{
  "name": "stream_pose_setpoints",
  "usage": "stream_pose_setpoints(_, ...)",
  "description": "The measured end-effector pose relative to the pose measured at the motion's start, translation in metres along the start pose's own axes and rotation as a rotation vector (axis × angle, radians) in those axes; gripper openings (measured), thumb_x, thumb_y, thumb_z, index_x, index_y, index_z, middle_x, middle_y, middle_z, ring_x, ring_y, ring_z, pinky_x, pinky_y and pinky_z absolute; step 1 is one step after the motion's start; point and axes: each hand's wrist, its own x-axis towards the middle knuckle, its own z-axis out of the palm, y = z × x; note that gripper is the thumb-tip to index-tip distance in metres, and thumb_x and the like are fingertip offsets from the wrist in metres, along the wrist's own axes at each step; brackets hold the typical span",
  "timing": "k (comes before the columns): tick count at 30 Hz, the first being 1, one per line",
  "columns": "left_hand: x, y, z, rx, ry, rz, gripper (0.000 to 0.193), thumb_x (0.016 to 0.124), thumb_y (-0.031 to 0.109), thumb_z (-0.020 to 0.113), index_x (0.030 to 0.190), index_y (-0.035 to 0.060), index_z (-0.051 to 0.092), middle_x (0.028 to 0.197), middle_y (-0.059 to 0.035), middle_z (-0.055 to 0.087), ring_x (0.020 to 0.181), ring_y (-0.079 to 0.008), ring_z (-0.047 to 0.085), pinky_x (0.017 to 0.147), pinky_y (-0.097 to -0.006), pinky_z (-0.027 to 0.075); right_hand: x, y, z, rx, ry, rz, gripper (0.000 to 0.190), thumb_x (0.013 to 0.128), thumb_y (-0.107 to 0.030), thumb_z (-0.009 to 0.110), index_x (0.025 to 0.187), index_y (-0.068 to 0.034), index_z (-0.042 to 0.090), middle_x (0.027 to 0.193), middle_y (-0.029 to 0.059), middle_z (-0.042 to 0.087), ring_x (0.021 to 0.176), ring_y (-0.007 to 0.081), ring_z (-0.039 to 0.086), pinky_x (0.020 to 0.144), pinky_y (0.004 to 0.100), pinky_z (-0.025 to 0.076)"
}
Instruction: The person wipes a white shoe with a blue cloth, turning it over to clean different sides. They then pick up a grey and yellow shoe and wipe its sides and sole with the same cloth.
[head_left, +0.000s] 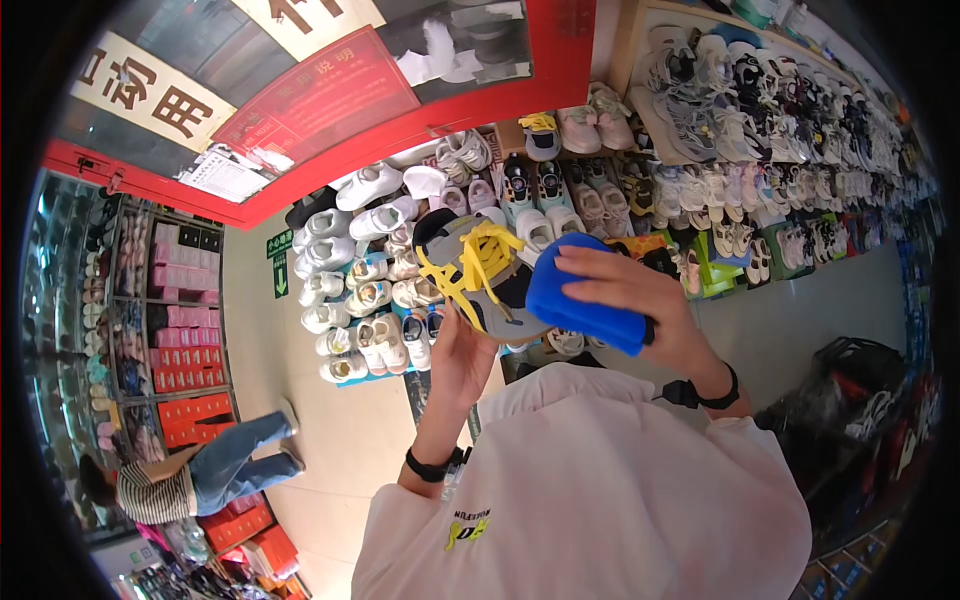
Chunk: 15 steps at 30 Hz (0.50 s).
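Observation:
A grey and black sneaker (442, 240) with yellow laces (484, 255) is held up before me. My left hand (465, 352) grips it from below, with the thumb along the sole's side. In my right hand (645, 292) is a folded blue cloth (581, 296), pressed against or just over the toe, which it hides. Whether cloth and shoe touch I cannot tell. A similar shoe with yellow laces (540, 135) stands on the display beyond.
Rows of white shoes (326, 285) stand low ahead. Shoe shelves (720, 135) run along the right. A red-framed fire cabinet (420, 120) bears writing at upper left. A person in jeans (232, 465) is near stacked shoe boxes (187, 337). A black bag (859, 367) lies at right.

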Motion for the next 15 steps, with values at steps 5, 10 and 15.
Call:
stream_pose_setpoints(5,0.008,0.002,0.006,-0.010,0.040,-0.015,0.043,0.107,0.029,0.049,0.143,0.0044,0.044,0.141,-0.0099,0.056,0.129,-0.0219,0.055,0.112,-0.0390,0.046,-0.005,0.000,0.003,-0.236,-0.045,-0.299,0.043,0.080,-0.010,0.074,0.123,-0.007,0.069,0.135,0.0138,0.063,0.127,0.0382,0.059,0.103,0.0482,0.050)
stream_pose_setpoints(10,0.006,-0.005,0.010,0.199,0.044,0.032,0.035,0.105,0.028,0.055,0.128,0.0019,0.053,0.124,-0.0087,0.065,0.115,-0.0197,0.063,0.100,-0.0370,0.049,-0.002,0.000,0.023,-0.607,0.034,-0.414,0.035,0.083,-0.013,0.072,0.118,-0.009,0.070,0.133,0.0125,0.064,0.125,0.0354,0.060,0.104,0.0476,0.051)
stream_pose_setpoints(15,0.005,-0.003,0.013,0.150,0.009,0.057,0.038,0.105,0.029,0.055,0.131,0.0025,0.052,0.131,-0.0094,0.063,0.122,-0.0205,0.060,0.107,-0.0387,0.046,0.000,0.006,0.022,-0.720,0.052,-0.452,0.032,0.088,-0.014,0.065,0.119,-0.007,0.069,0.133,0.0133,0.063,0.125,0.0340,0.060,0.106,0.0467,0.049)
